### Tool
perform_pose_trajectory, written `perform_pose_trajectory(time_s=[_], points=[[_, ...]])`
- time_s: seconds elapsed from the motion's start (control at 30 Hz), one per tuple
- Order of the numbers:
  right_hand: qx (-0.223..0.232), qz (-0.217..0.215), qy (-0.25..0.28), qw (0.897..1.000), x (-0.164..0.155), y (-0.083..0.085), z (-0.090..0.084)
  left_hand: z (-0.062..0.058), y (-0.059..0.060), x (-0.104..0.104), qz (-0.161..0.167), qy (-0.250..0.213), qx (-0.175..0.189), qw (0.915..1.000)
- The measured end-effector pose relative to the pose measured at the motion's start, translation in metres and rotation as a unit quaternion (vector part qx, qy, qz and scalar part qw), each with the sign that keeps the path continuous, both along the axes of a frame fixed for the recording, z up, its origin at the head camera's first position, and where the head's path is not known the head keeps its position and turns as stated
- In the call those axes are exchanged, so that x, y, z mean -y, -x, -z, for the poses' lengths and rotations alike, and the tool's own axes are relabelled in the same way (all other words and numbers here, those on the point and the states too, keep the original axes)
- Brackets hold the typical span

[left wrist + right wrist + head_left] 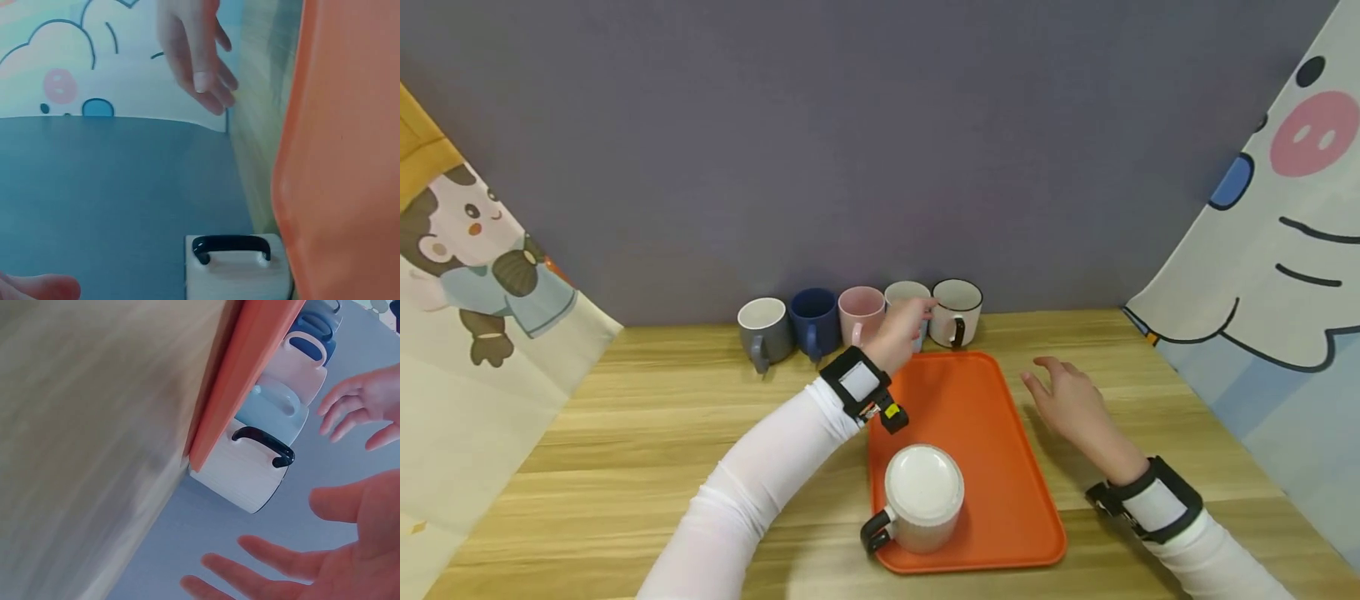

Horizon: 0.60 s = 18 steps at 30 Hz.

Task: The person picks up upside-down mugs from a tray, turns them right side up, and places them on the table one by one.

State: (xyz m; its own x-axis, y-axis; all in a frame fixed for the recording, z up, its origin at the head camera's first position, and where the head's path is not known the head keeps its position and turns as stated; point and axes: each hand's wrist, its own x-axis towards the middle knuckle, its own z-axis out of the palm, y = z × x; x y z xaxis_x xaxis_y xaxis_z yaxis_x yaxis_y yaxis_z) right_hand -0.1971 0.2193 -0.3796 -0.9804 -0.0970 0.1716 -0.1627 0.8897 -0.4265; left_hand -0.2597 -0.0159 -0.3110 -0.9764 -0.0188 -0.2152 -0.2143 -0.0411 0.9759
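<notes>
My left hand [898, 333] reaches over the tray's far end, above the pale blue mug [917, 292], partly covering it. In the right wrist view that left hand [369, 403] hangs apart from the mugs, its fingers extended and holding nothing. Just right of the pale blue mug stands a white mug [943, 325] with a dark rim and black handle. My right hand [1071, 404] hovers right of the orange tray [977, 417], fingers spread in the right wrist view. Upside down at the tray's near left lies another white mug [925, 483], black handle pointing left.
Along the grey back panel [790, 150], the row continues leftward with a pink mug [860, 304], a dark blue mug [815, 321] and a grey mug [767, 337]. All stand upright on the wooden table [625, 433]. Printed cloths hang at both sides.
</notes>
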Motion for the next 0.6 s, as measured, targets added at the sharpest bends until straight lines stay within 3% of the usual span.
perform_pose_trajectory(time_s=[0.27,0.47,0.6], points=[[-0.006,-0.012,0.001,1.000,0.008,0.003,0.003,0.004,-0.015,0.027,0.023,0.044,-0.103,0.9935],[-0.016,-0.018,0.001,1.000,0.019,0.005,0.002,0.012,-0.033,0.048,0.037,0.069,-0.200,0.9767],[-0.025,-0.025,0.004,0.999,0.026,0.006,0.000,0.017,-0.049,0.060,0.082,0.083,-0.228,0.9665]])
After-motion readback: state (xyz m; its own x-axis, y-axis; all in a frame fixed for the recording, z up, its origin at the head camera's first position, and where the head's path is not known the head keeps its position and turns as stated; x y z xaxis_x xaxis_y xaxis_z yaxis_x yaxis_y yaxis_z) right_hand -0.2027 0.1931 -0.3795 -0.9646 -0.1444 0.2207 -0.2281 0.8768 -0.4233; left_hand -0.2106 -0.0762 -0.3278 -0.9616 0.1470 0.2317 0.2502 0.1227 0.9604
